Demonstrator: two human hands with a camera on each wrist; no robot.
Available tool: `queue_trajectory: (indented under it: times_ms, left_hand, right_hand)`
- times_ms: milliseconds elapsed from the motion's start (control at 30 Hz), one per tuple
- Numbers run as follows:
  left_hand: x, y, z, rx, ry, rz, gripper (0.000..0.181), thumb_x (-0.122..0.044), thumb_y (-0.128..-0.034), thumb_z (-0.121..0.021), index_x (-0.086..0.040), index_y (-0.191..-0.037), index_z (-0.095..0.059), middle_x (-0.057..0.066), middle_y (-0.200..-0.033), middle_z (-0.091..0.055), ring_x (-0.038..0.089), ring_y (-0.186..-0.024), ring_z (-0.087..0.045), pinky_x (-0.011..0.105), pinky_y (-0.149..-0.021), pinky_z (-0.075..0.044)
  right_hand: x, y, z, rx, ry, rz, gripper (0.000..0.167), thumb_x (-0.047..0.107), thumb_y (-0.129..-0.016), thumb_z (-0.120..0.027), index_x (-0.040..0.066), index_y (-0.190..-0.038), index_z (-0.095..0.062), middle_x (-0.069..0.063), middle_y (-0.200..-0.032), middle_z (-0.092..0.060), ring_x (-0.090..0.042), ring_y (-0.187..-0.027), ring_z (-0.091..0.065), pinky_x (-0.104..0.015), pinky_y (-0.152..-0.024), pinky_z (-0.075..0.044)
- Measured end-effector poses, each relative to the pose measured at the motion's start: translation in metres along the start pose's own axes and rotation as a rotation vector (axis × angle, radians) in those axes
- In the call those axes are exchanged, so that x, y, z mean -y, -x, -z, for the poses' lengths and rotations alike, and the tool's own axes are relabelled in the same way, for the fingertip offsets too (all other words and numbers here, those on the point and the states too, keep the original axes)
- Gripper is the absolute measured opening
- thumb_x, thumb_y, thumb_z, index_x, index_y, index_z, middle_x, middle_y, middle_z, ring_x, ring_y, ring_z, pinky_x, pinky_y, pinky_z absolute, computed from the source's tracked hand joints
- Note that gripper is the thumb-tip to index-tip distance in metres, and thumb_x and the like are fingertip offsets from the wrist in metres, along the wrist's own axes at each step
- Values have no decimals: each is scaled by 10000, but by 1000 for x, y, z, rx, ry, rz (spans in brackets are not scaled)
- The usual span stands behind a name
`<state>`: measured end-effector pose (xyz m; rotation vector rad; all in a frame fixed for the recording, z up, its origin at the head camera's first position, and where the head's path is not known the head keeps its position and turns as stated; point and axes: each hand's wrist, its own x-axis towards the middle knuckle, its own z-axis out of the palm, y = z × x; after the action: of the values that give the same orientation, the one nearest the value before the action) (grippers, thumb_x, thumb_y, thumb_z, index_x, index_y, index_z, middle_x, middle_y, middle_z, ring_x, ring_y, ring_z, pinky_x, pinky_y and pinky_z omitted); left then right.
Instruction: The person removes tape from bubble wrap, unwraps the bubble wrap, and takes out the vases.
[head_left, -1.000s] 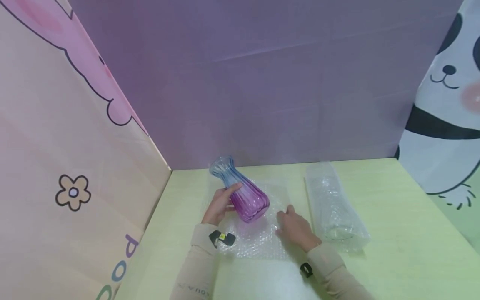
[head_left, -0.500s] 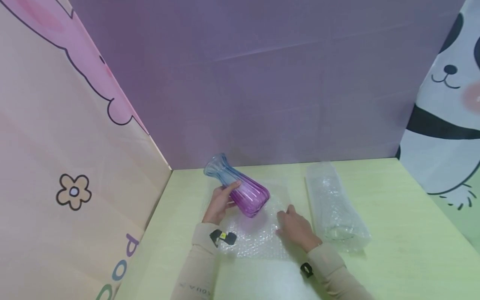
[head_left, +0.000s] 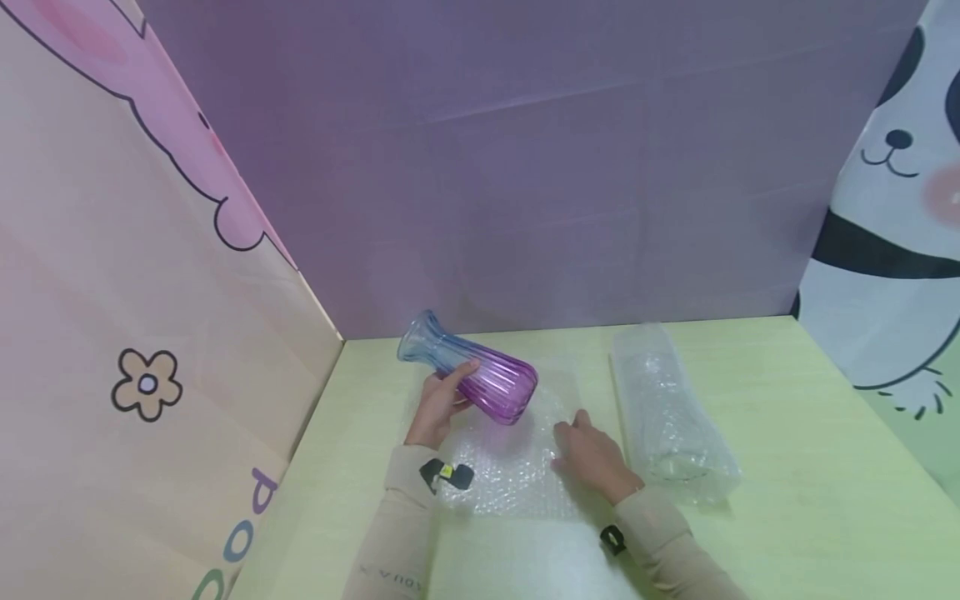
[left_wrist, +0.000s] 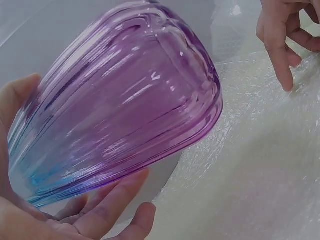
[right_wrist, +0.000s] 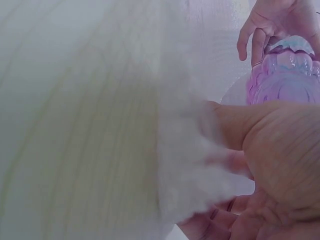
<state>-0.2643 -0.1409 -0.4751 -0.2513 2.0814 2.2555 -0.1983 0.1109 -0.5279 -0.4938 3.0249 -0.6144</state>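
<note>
A ribbed glass vase [head_left: 498, 385], blue at the neck and purple at the base, is tilted above the table. My left hand [head_left: 437, 410] grips it round its middle, thumb on top and fingers beneath; its flared mouth points to the far left. Under the vase, a sheet of clear bubble wrap [head_left: 495, 492] lies flat. My right hand [head_left: 594, 460] is at the wrap's right edge. In the right wrist view that hand's thumb [right_wrist: 232, 122] and fingers lie about the blurred wrap edge, which partly hides the fingertips.
To the right, a clear vase-shaped glass thing in bubble wrap [head_left: 667, 417] lies on the pale yellow-green table [head_left: 795, 500]. A purple backdrop [head_left: 540, 208] stands along the table's back edge, with a printed panel [head_left: 150, 275] on the left side.
My left hand has turned the vase, so its mouth has swung left and its base has risen slightly. My right hand has stayed at the wrap's edge.
</note>
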Motion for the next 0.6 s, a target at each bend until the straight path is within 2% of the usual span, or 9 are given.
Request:
queue_trajectory:
  times_ms: [367, 600]
  left_hand:
    - [-1, -1, -2, -26, 39, -14, 686, -385, -857, -811, -3, -1361, -548, 202, -1270, -689, 168, -979, -720, 447, -983, -593]
    - [0, -2, -3, -31, 64, -16, 676, -374, -860, -810, -18, -1369, -544, 218, -1313, -667, 174, -996, -721, 451, -993, -587]
  right_hand:
    - [1, 1, 1, 5, -16, -9, 342, 231, -826, -839, 56, -1003, -605, -95, -911, -471, -188, -629, -467, -277, -474, -426]
    - [0, 0, 0, 8, -25, -19, 345, 234, -824, -840, 60, -1008, -605, -93, -913, -470, -191, -621, -472, -280, -476, -428]
